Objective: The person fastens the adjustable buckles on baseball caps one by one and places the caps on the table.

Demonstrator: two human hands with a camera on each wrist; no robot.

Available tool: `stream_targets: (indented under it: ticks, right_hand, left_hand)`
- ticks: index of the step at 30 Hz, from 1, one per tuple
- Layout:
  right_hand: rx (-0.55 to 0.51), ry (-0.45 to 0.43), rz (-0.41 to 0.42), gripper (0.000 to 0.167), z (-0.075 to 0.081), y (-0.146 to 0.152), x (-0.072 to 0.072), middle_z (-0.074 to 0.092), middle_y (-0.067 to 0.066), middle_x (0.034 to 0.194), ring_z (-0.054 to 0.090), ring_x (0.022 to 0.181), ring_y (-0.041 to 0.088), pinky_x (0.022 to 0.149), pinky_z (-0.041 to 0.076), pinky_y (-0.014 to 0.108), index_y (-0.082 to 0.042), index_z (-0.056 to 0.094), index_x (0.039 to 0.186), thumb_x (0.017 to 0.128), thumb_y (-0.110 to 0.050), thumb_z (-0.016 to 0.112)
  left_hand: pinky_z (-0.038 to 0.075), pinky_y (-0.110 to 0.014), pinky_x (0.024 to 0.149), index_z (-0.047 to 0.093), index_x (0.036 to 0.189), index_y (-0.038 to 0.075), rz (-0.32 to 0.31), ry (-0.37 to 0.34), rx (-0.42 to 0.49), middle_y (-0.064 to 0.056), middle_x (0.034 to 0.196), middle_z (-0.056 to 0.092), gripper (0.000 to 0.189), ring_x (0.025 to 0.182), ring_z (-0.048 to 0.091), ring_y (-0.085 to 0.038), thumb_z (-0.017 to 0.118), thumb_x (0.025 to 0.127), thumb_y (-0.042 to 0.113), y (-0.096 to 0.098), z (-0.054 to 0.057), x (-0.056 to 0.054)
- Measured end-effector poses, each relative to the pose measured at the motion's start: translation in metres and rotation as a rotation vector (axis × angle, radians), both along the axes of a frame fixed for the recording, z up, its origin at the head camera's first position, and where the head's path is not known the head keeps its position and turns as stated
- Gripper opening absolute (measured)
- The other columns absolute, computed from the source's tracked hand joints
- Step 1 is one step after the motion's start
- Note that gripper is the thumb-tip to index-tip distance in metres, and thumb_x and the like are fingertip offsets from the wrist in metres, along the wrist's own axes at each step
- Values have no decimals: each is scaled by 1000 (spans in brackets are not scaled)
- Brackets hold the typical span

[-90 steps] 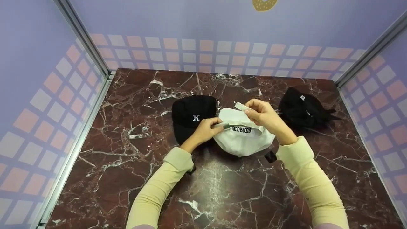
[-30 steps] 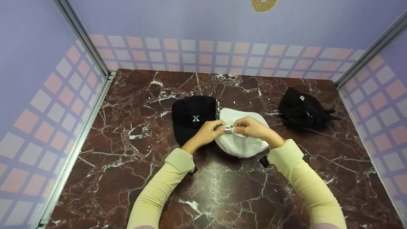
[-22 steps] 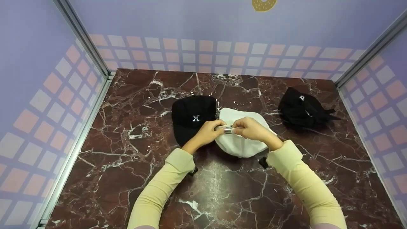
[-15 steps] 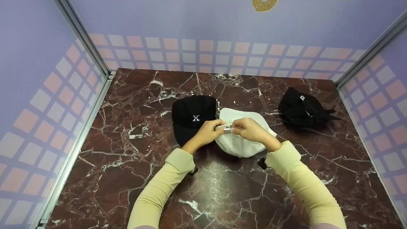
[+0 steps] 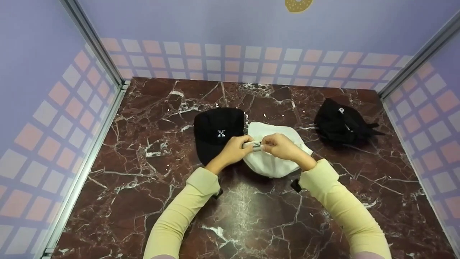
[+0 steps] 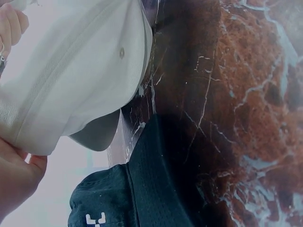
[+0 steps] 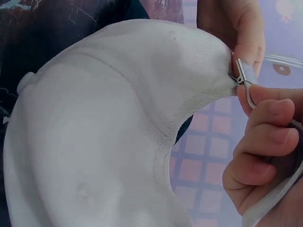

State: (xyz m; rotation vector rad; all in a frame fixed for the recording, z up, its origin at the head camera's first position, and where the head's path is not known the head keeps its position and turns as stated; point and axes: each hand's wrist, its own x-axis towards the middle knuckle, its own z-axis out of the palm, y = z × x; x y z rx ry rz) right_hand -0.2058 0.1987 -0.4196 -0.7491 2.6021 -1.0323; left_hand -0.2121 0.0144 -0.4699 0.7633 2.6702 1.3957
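As both hands meet at the back of a white cap [image 5: 275, 164], a person works at its metal buckle [image 7: 240, 72] above a dark red marbled worktop [image 5: 179, 223]. The left hand [image 5: 233, 150], its thumb and fingers closed together, pinches the cap at the buckle; the right hand [image 5: 282, 147], fingers curled in, pinches the narrow strap [image 7: 248, 98] beside it, with no gap to speak of between the two. The cap sits near the middle of the worktop, just beside a black cap [image 5: 219, 120] with a white emblem; a second black cap [image 5: 343, 126], bearing a small white letter, lies apart toward the person's right.

The step in hand appears to be the threading or adjusting of the strap at the buckle, whose metal flap looks raised in the right wrist view. The next move would seem to call for the left hand to hold the buckle steady while the right draws the strap to length, the flap then pressed down flat. How far the strap has passed through cannot be told; fingers cover much of it.
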Motion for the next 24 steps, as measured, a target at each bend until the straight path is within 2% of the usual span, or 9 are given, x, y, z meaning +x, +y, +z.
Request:
stream_targets:
  ticks: [7,12,16,20,24]
  right_hand:
    - [-61,-101,-16,10,-1,-2,1,41,-6,48,36,40,3,40,29,18,2,58,75,82,-3,53]
    - [-141,-173,11,6,-2,-1,1,38,-4,47,35,38,2,40,29,17,4,49,81,84,-1,51]
    - [-191,-226,43,9,-3,-1,1,39,-2,48,35,38,3,39,29,17,6,43,85,84,1,50]
    - [-173,-266,53,16,0,-1,-1,42,0,49,37,38,5,37,27,17,5,40,92,85,-3,53]
    - [-86,-246,61,24,8,4,-4,53,6,55,45,44,10,40,35,19,1,43,100,86,-13,56]
  left_hand:
    - [42,-24,67,63,86,7,14,8,0,-4,81,65,17,72,54,-15,57,79,21,0,1,0]
    - [41,-24,66,62,86,6,5,22,-13,-5,80,64,15,71,53,-15,54,79,16,2,0,-1]
    - [41,-23,66,62,86,6,-13,25,-16,-5,79,64,14,71,53,-14,55,80,16,3,-1,-2]
    - [41,-24,66,62,85,6,-19,31,-3,-5,80,64,14,71,54,-15,56,81,18,3,-1,-2]
    - [41,-25,67,62,86,6,-16,31,18,-6,81,64,13,73,54,-15,57,82,17,1,-1,-2]
